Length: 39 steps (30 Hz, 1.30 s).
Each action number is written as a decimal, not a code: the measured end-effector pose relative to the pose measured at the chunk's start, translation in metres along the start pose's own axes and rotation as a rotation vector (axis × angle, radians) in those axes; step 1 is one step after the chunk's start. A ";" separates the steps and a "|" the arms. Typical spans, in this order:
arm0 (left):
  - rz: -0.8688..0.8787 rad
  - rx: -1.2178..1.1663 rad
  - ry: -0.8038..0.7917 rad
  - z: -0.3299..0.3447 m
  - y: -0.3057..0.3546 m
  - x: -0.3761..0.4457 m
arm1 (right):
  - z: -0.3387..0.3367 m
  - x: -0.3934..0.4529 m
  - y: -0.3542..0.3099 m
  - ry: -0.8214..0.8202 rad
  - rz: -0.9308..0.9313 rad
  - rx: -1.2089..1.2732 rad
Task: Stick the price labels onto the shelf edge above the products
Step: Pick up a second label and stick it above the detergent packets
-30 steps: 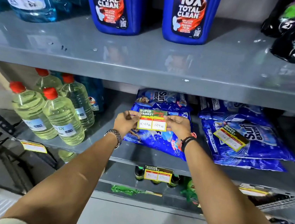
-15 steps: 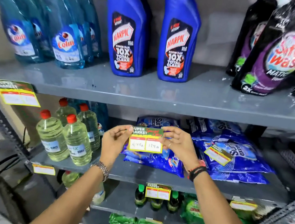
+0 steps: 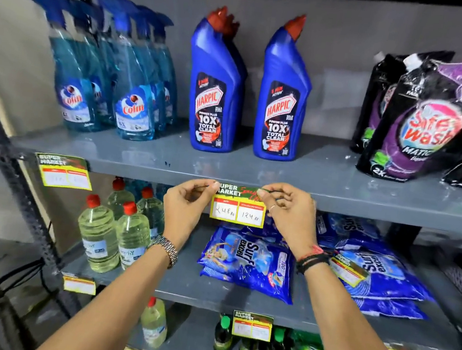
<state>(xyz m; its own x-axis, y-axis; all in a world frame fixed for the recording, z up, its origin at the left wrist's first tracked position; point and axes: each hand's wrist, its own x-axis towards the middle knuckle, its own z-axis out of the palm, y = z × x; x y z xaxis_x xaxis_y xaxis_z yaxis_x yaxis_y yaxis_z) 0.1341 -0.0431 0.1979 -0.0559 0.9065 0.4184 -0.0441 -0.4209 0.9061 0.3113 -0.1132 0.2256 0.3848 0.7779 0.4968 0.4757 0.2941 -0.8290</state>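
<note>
A green and yellow price label (image 3: 237,206) reading 248 and 124 is held against the grey shelf edge (image 3: 378,210), above the blue Surf Excel packs (image 3: 248,263). My left hand (image 3: 184,207) pinches its top left corner. My right hand (image 3: 286,212) pinches its top right corner. The label's top strip lies on the edge; its lower part hangs below it. Another label (image 3: 63,171) is stuck on the same edge at the left, above the clear bottles with red caps (image 3: 115,230).
Two blue Harpic bottles (image 3: 248,90), Colin spray bottles (image 3: 111,75) and purple Safewash pouches (image 3: 432,120) stand on the shelf above. A loose label (image 3: 347,270) lies on the right Surf packs. More labels (image 3: 251,325) hang on the lower shelf edge. A dark metal upright (image 3: 7,178) runs down the left.
Both hands have lifted the label from in front of the Surf packs up to the shelf edge above them. My view has tilted upward, showing the whole upper shelf.
</note>
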 end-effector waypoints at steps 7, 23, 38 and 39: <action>0.021 0.036 0.010 0.000 0.004 0.000 | 0.003 0.000 -0.001 0.045 -0.015 -0.029; 0.654 0.898 -0.186 -0.002 0.010 0.021 | 0.022 0.014 -0.006 -0.080 -0.390 -0.817; 0.555 0.677 -0.422 -0.019 0.024 0.040 | 0.009 0.021 -0.013 -0.184 -0.218 -0.500; 0.538 0.656 -0.425 -0.021 0.025 0.041 | 0.008 0.021 -0.014 -0.194 -0.207 -0.494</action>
<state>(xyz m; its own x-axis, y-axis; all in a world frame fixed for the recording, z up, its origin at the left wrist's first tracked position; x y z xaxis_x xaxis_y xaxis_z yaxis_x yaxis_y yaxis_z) 0.1101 -0.0174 0.2362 0.4677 0.5867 0.6611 0.4584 -0.8005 0.3860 0.3065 -0.0962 0.2457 0.1136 0.8332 0.5412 0.8572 0.1931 -0.4773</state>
